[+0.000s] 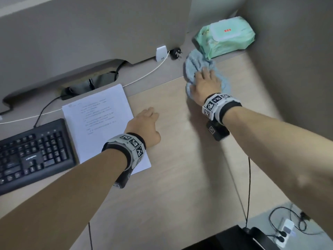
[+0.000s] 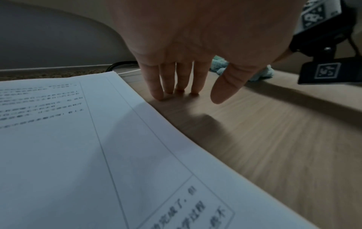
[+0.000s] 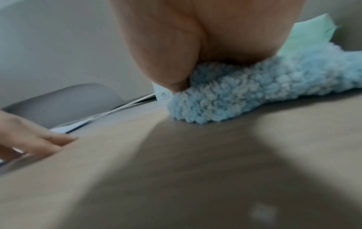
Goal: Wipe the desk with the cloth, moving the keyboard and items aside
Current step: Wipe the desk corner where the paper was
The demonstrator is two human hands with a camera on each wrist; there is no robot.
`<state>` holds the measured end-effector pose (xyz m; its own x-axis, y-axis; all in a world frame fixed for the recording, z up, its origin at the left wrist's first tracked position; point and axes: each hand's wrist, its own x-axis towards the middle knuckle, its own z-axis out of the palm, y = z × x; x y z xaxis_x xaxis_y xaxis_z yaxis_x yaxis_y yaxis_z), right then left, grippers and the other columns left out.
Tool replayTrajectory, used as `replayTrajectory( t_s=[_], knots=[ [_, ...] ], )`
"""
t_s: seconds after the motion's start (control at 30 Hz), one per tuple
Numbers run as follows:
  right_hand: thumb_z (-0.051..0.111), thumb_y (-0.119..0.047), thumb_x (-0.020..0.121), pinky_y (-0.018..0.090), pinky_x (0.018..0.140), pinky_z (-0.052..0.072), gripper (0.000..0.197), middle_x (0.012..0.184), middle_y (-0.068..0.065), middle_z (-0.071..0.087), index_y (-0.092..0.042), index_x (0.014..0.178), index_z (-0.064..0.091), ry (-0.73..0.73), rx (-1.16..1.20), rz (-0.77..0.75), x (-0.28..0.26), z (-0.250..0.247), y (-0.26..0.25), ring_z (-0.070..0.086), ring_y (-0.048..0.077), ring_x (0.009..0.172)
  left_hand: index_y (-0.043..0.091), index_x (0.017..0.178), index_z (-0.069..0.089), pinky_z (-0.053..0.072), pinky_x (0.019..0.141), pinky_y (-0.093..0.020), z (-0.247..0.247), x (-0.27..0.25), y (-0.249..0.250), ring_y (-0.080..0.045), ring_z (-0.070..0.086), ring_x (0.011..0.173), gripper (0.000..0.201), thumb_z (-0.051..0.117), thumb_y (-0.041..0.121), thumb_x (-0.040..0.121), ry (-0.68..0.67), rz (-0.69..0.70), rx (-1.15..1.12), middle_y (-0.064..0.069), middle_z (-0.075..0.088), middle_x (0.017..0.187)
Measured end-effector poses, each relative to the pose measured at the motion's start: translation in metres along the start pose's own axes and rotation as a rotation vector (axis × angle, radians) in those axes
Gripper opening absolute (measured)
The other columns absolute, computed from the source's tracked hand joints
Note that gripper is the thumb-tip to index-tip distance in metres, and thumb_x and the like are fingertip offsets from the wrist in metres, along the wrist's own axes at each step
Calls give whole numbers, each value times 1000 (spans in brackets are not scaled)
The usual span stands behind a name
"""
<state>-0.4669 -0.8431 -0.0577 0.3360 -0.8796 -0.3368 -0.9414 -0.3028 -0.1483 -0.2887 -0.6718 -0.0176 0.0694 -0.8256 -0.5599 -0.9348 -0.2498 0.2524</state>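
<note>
Your right hand (image 1: pixel 205 85) presses flat on the soft blue cloth (image 1: pixel 192 64) at upper right of the bench (image 1: pixel 180 159); your left hand (image 1: pixel 146 125), fingers straight, rests beside the paper (image 1: pixel 97 116). The cloth looks light and limp, so palm its bunched middle. The keyboard (image 1: pixel 32 152) sits lower left.

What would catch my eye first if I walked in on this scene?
Probably the fluffy blue cloth at the desk's far right, pressed flat under the right hand, with a green wipes pack just behind it. Next, the left hand resting by the printed paper beside the black keyboard.
</note>
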Motion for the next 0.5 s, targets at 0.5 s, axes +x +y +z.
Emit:
replayTrajectory(
  t_s=[0.5],
  knots=[
    [56,-16,84,47,119,17,68,157,23,22,-8,148,32,150,207,225,-100,34,68,20,44,143,15,148,25,31,110,-34,12,-2,6,-20,5,150,72,52,20,81,1,28,121,-3,2,164]
  ],
)
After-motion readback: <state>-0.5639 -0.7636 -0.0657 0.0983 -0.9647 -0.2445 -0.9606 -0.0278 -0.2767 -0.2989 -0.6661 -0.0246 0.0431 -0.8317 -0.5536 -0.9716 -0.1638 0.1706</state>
